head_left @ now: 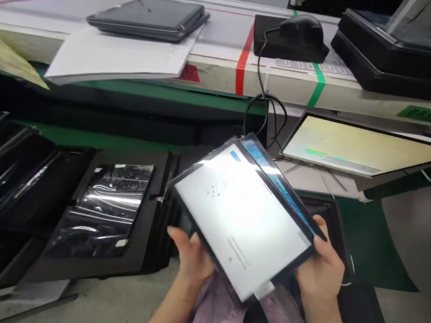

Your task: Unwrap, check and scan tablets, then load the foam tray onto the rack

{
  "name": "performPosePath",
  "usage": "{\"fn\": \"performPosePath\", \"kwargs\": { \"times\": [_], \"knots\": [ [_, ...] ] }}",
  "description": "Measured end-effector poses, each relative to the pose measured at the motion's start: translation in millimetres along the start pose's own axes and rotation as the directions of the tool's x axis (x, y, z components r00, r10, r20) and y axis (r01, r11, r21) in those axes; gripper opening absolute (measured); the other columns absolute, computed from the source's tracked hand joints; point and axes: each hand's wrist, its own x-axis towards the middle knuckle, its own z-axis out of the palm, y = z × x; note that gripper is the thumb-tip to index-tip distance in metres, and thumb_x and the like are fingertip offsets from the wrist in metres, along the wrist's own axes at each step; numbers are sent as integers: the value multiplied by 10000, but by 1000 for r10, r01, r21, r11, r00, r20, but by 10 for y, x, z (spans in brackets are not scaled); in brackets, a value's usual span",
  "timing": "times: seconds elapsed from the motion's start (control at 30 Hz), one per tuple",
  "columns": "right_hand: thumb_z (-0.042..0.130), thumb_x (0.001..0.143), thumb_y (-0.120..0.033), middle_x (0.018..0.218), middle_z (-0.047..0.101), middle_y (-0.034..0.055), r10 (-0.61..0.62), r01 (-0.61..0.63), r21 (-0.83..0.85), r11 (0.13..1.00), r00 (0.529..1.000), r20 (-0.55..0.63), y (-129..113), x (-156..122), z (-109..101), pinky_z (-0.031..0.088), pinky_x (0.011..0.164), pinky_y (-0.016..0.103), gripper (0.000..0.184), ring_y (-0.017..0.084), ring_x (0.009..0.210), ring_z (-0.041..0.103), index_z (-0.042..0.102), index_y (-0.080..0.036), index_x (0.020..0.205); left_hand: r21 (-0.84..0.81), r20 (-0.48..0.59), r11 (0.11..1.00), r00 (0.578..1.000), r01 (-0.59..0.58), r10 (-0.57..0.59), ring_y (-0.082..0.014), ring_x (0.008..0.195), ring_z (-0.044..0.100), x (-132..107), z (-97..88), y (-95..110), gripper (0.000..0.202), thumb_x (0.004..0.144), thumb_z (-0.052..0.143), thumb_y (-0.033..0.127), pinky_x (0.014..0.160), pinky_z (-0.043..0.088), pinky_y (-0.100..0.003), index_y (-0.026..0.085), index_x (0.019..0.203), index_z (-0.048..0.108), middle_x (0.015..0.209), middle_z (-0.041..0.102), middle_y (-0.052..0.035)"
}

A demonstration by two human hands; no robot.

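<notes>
Head view: you hold a tilted display panel [242,220].
Left hand [191,257]: fingers curled under its edge.
Right hand [323,264]: fingers pinching its corner.
9 o'clock: plastic-wrapped panel [101,210] in black tray [144,257].

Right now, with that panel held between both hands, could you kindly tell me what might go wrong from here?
The tilted screen panel is gripped only at its edges by the left hand and right hand, so it might slip. Its far corner also sits close to the looped black cable, which could snag it.
</notes>
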Motion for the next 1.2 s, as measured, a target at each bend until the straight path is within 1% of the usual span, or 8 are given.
{"fn": "performPosePath", "kwargs": {
  "times": [0.1,0.17,0.33,0.53,0.7,0.9,1.07,1.2],
  "knots": [
    [777,629,-225,712,639,-19,13,-3,-131,991,997,71,59,23,-25,463,528,246,353,141,556,566,552,-236,900,-63,-33,996,997,68,-71,-286,751,678,129,30,10,599,386,867,458,640,559,-350,187,869,637,794,711,-69],
    [798,641,-243,656,621,-17,59,-51,-198,979,998,32,111,77,-44,436,482,205,359,123,531,552,551,-204,899,-51,8,994,995,95,-94,-246,674,668,213,-40,115,584,365,874,278,601,535,-298,146,883,641,779,709,-72],
    [850,591,-203,723,688,20,121,-132,-218,967,991,-61,253,174,-111,521,552,201,473,124,600,627,644,-153,1014,89,156,995,985,54,-68,-232,626,656,331,-268,454,439,443,833,249,539,498,-257,93,821,675,722,699,-85],
    [859,595,-208,782,717,27,-15,-6,-209,978,995,-96,144,90,-204,527,568,165,408,98,627,636,720,-205,979,64,-149,997,987,-42,52,-123,452,549,250,-597,802,390,429,796,193,441,462,-203,140,775,625,595,652,26],
    [874,552,-227,724,705,30,-97,57,-234,971,982,-163,3,61,-283,528,528,195,411,114,579,620,739,-220,940,96,-256,995,965,-32,55,-115,478,551,177,-975,888,393,474,804,198,448,495,-193,139,808,606,617,657,37],
    [888,528,-274,583,623,-10,-190,140,-253,957,964,-187,-50,56,-388,459,457,159,451,68,477,522,742,-237,953,271,-268,942,955,199,-125,-176,526,594,420,-1306,433,566,368,878,284,472,494,-253,135,826,580,639,668,-2],
    [890,522,-283,614,634,-3,-228,167,-267,949,950,-214,-28,26,-439,454,464,170,470,72,490,521,740,-227,963,326,-67,918,975,224,-213,-194,660,636,661,-1377,-174,625,414,865,340,581,492,-257,128,938,597,771,693,-27],
    [879,530,-273,644,637,-5,-233,154,-293,944,938,-257,38,-37,-536,427,456,157,495,67,505,513,728,-221,998,340,-9,915,974,216,-226,-231,732,655,756,-1420,-475,656,455,841,380,643,501,-294,128,996,571,848,700,-56]
  ]
}}
